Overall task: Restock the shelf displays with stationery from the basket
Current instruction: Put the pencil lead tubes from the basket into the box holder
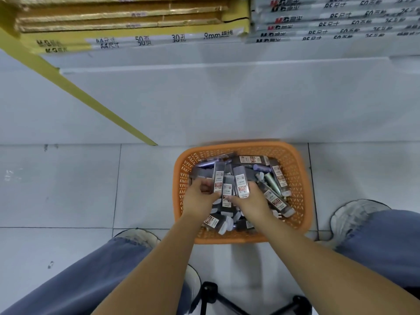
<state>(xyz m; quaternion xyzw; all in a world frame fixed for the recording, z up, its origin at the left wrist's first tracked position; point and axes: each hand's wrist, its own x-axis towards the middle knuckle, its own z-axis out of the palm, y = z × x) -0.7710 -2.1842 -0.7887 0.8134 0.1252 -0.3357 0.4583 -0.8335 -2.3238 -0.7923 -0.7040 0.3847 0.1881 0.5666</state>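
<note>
Head view: both hands in the orange basket (293,160) on the tiled floor (68,189).
The left hand (201,196) and right hand (248,201) together clutch a bunch of clear stationery packs (241,183), fingers curled round them, just above the loose packs filling the basket. Above, the shelf (204,64) carries stacked paper pads (141,39).

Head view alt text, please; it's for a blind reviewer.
Both hands, left hand and right hand, gather slim labelled boxes above an orange basket full of them, on a tiled floor below shelved paper packs.
</note>
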